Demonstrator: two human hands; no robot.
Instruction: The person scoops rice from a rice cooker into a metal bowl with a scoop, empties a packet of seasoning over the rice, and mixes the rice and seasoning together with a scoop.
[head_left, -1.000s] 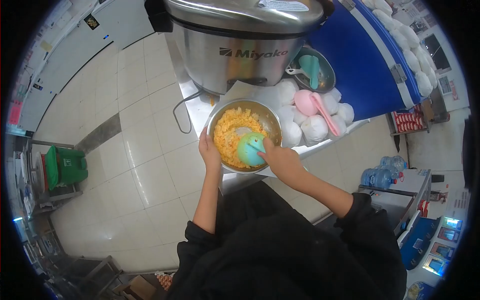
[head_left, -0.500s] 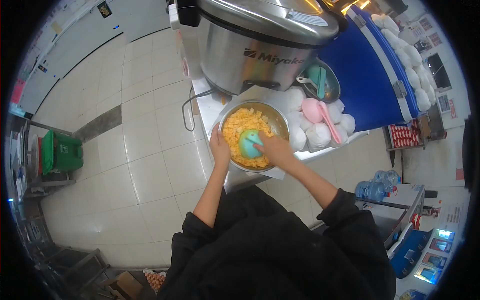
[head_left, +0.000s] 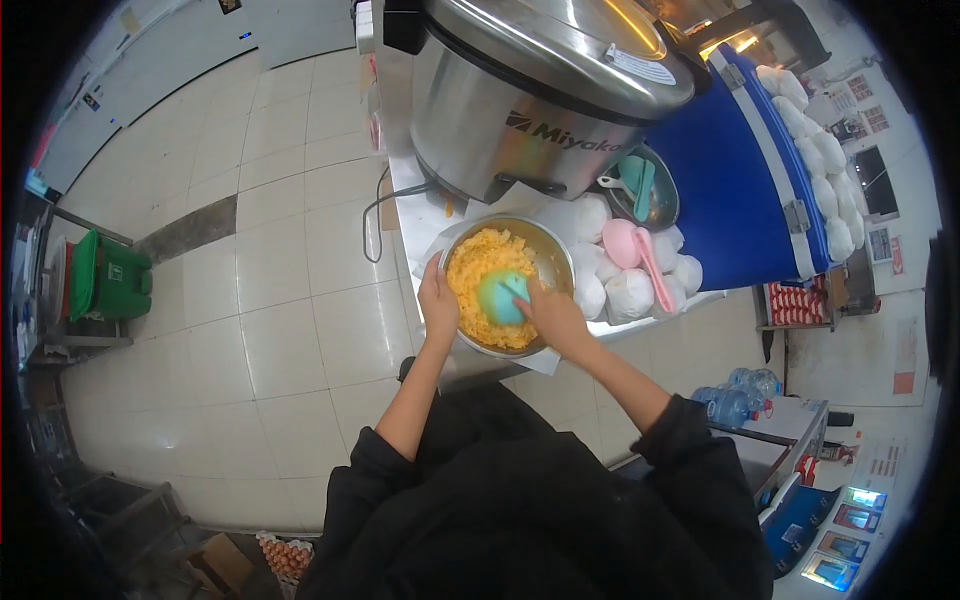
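A steel bowl [head_left: 553,262] holding orange-yellow rice [head_left: 476,262] stands on white paper near the counter's front edge. My left hand [head_left: 437,302] grips the bowl's left rim. Inside the bowl, my right hand [head_left: 553,316] is closed round the handle of a turquoise paddle [head_left: 507,298], whose round head rests in the rice. The fingers partly hide the handle. Right of the bowl lie several white wrapped bundles [head_left: 629,294], with a pink paddle [head_left: 625,243] on top of them.
Behind the bowl stands a large Miyako cooker [head_left: 530,120], its cable [head_left: 380,215] looping off the left side. A metal bowl [head_left: 661,200] with turquoise utensils sits beside a blue cool box [head_left: 735,180]. A green bin [head_left: 115,278] is at far left, water bottles [head_left: 730,405] at lower right.
The view has shifted slightly. The turquoise paddle and my right hand have moved a little rightward in the rice. My left hand still holds the rim.
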